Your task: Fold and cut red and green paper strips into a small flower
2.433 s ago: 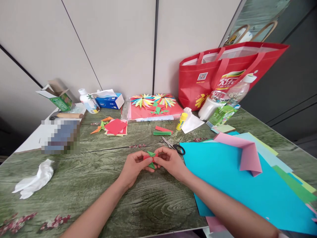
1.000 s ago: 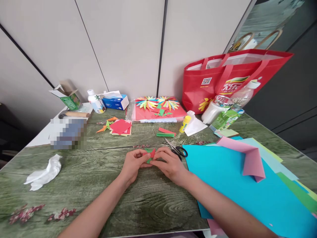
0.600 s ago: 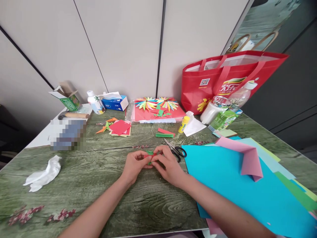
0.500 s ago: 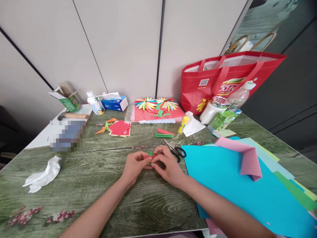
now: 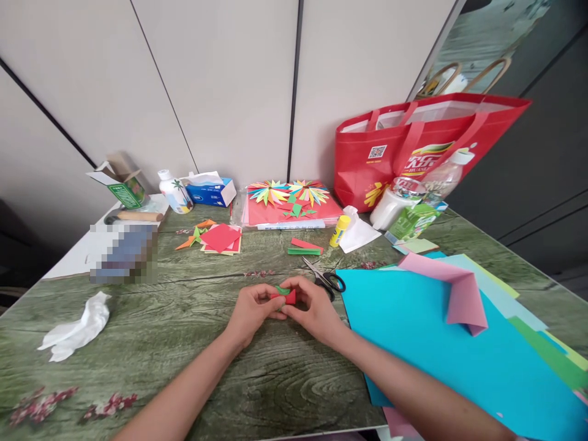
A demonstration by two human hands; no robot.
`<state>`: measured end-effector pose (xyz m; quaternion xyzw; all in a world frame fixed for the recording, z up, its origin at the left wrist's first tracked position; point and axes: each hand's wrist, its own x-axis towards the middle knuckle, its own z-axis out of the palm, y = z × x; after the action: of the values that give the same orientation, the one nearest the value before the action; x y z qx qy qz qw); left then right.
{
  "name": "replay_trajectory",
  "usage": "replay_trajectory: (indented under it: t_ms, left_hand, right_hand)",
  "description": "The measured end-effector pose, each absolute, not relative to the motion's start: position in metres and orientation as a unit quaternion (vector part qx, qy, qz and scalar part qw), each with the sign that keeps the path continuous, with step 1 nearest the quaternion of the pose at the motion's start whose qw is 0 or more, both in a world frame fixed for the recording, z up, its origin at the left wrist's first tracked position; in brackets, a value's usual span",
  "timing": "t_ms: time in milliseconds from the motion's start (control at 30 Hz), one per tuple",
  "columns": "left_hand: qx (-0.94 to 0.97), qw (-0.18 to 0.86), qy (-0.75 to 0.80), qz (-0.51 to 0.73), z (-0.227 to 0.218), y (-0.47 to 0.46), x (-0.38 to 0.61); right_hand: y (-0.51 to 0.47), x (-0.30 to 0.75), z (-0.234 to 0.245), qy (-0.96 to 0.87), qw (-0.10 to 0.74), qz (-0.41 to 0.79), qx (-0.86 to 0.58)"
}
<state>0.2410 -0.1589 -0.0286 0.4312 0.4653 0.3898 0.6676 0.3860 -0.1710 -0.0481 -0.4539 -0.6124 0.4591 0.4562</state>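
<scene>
A small folded paper piece, red with green, sits between my two hands just above the green wood-grain table. My left hand pinches its left side with thumb and fingers closed. My right hand pinches its right side, fingers curled round it. Most of the piece is hidden by my fingers. Black-handled scissors lie just beyond my right hand.
Large blue paper sheets with a folded pink sheet cover the right side. A crumpled tissue lies at left. Further back are red and green strips, a glue stick, paper stars, a red bag.
My hands have stayed together in the middle of the table, working the folded piece; it now shows more red and less green, pressed tighter between my fingers.
</scene>
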Motion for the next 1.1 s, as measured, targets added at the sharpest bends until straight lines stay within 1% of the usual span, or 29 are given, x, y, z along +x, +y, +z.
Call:
replay_trajectory:
  t_ms: [133, 200, 367, 633, 733, 933, 1000, 1100]
  left_hand:
    - [0.431, 0.675, 0.464, 0.377, -0.028, -0.157, 0.239]
    - [0.444, 0.679, 0.458, 0.364, -0.028, -0.156, 0.237]
    - [0.46, 0.69, 0.444, 0.34, -0.027, -0.154, 0.234]
    - [0.434, 0.712, 0.436, 0.339, -0.025, -0.155, 0.236]
    - [0.434, 0.712, 0.435, 0.339, -0.025, -0.156, 0.236]
    - [0.452, 0.693, 0.444, 0.342, -0.027, -0.156, 0.235]
    - [0.468, 0.678, 0.453, 0.34, -0.026, -0.156, 0.236]
    - [0.488, 0.66, 0.466, 0.33, -0.026, -0.157, 0.239]
  right_hand:
    - [-0.169, 0.386, -0.046, -0.557, 0.457, 0.527, -0.45]
    - [-0.169, 0.386, -0.046, -0.548, 0.453, 0.541, -0.449]
    - [-0.169, 0.387, -0.047, -0.565, 0.425, 0.553, -0.441]
    - [-0.163, 0.391, -0.047, -0.552, 0.444, 0.543, -0.451]
    - [-0.162, 0.393, -0.047, -0.555, 0.431, 0.558, -0.441]
    - [-0.161, 0.398, -0.04, -0.588, 0.387, 0.576, -0.415]
    - [-0.161, 0.398, -0.04, -0.585, 0.382, 0.582, -0.416]
    - [-0.161, 0.397, -0.041, -0.578, 0.39, 0.556, -0.452]
